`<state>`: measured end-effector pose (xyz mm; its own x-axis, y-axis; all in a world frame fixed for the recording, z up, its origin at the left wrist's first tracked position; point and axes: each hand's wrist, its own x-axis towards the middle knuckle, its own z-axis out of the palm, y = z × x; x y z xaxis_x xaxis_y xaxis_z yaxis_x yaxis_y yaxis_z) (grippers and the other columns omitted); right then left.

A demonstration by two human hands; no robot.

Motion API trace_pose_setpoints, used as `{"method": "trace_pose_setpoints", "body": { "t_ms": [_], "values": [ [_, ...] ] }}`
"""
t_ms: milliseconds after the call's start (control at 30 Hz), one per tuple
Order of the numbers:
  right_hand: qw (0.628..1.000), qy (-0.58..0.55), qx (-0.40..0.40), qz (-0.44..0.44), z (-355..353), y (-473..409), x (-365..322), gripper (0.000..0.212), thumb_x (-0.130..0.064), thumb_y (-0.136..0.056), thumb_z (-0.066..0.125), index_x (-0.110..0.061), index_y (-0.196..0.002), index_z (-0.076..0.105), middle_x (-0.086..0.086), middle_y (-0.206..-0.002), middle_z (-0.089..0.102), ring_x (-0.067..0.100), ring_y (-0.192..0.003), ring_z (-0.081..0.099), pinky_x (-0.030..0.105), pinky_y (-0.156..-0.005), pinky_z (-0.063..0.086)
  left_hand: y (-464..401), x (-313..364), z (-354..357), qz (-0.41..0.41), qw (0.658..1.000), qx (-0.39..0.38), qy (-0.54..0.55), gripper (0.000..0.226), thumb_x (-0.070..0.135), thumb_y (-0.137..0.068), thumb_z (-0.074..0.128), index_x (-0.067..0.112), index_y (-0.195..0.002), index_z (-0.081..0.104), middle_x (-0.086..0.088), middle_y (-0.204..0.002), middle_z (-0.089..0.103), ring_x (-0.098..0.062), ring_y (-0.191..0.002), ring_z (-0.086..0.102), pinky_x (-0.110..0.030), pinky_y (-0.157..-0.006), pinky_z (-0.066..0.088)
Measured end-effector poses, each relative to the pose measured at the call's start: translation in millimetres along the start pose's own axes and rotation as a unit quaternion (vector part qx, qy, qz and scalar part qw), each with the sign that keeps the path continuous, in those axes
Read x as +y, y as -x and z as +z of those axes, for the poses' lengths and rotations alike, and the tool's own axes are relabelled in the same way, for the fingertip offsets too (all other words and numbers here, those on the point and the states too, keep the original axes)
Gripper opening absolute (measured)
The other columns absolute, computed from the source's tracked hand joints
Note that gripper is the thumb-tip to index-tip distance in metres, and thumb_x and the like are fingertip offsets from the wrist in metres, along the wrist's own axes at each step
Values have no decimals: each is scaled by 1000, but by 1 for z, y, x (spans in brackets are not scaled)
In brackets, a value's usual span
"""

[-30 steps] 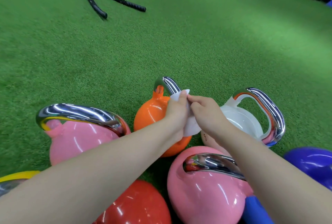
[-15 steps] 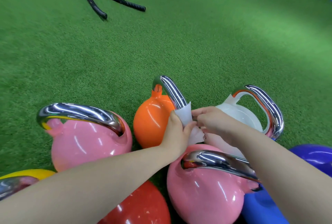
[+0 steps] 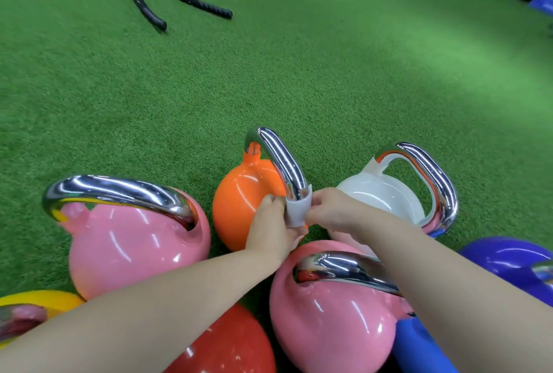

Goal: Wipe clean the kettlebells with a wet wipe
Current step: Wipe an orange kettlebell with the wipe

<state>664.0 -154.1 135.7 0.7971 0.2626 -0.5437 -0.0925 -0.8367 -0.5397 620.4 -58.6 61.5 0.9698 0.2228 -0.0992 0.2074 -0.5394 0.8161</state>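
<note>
- Both hands are working at the near end of the chrome handle (image 3: pixel 281 160) of the orange kettlebell (image 3: pixel 239 202); the wet wipe (image 3: pixel 296 211) is wrapped around that leg of the handle like a sleeve, presumably so that one pull cleans the whole way round the bar
- The left hand (image 3: pixel 269 229) is pinching the wipe's left edge with a narrow grip; the right hand (image 3: pixel 326 208) is pinching the right edge the same way; held from both sides, the wipe is staying taut against the metal
- The orange kettlebell is standing upright on the green turf (image 3: pixel 329 73), between a pink kettlebell (image 3: pixel 128 238) and a white kettlebell (image 3: pixel 386 196); a second pink kettlebell (image 3: pixel 332 313) is sitting nearest the person, so the forearms are reaching over it
- Compared with a second ago, the wipe is no longer being held loose in the air between the fingers; it is now sitting round the handle, lower on the bar than half a second ago; the hands are sitting slightly closer to the bell's body; the kettlebells are not shifting
</note>
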Motion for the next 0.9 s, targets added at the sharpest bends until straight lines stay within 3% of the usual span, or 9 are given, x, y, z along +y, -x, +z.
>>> {"method": "trace_pose_setpoints", "body": {
  "t_ms": [100, 167, 333, 400, 467, 600, 767, 833, 900],
  "values": [
    [999, -21, 18, 17, 7, -1, 1, 23, 6, -82, 47, -3, -95, 64, 4, -63, 49, 17, -59, 46, 31, -64, 44, 0, 1, -1, -34, 999, 14, 36, 34, 19, -68, 80, 9, -96, 64, -1, -93, 49, -18, -83, 50, -21, -69, 35],
    [998, -40, 13, 36, 12, -1, 1, 29, 10, -81, 48, -6, -100, 63, 6, -64, 52, 21, -64, 53, 36, -71, 52, 4, 0, 1, -56, 997, 18, 52, 27, 17, -72, 77, 10, -96, 67, -5, -94, 56, -21, -86, 55, -27, -76, 42],
    [998, -42, 33, 33, 12, 4, -11, 19, -1, -85, 52, -9, -98, 63, 11, -90, 57, 22, -84, 55, 35, -85, 52, 15, 6, -3, -101, 980, 5, 171, 11, 10, -84, 63, 20, -77, 64, 5, -76, 63, -11, -75, 56, -17, -61, 42],
    [998, -11, 61, -3, 7, 11, -15, 21, -7, -88, 52, -21, -72, 50, 7, -78, 54, 20, -79, 50, 27, -71, 51, 14, 13, -8, -101, 974, -2, 201, 7, 12, -83, 64, 15, -78, 67, 2, -73, 66, -11, -70, 55, -21, -61, 44],
    [994, 45, 95, -21, 2, 15, -18, 33, -15, -89, 53, -20, -60, 38, 0, -62, 42, 21, -73, 42, 18, -49, 31, 10, 21, -13, -100, 966, 6, 238, 10, 14, -82, 67, 17, -73, 67, -2, -72, 67, -13, -68, 55, -27, -64, 45],
    [985, 69, 155, -35, -2, 7, -17, 34, -23, -92, 50, -14, -61, 42, 4, -63, 45, 24, -74, 44, 28, -50, 28, -1, 28, -21, -117, 947, 20, 297, 13, 21, -84, 67, 13, -73, 67, -9, -81, 68, -14, -72, 53, -28, -67, 42],
    [989, 10, 145, -5, 0, 6, -16, 36, -26, -99, 39, -1, -90, 62, 22, -95, 62, 32, -96, 58, 28, -74, 39, -3, 17, -16, -65, 966, 14, 249, 61, 53, -59, 64, -1, -86, 65, -24, -92, 68, -13, -73, 52, -51, -78, 50],
    [991, -56, 115, 39, 3, 1, -13, 31, -23, -99, 37, 0, -97, 57, 21, -96, 61, 35, -97, 59, 37, -85, 47, 0, 11, -14, -49, 979, 3, 199, 48, 41, -65, 70, -4, -80, 64, -23, -84, 68, -12, -69, 50, -52, -75, 49],
    [978, -181, 73, 72, 4, 1, -16, 32, -28, -100, 33, -9, -82, 51, 15, -75, 52, 32, -79, 57, 43, -80, 53, 4, 12, -16, -45, 986, -7, 162, 27, 23, -73, 74, -2, -73, 63, -17, -73, 67, -13, -63, 48, -42, -68, 48]
  ]
}}
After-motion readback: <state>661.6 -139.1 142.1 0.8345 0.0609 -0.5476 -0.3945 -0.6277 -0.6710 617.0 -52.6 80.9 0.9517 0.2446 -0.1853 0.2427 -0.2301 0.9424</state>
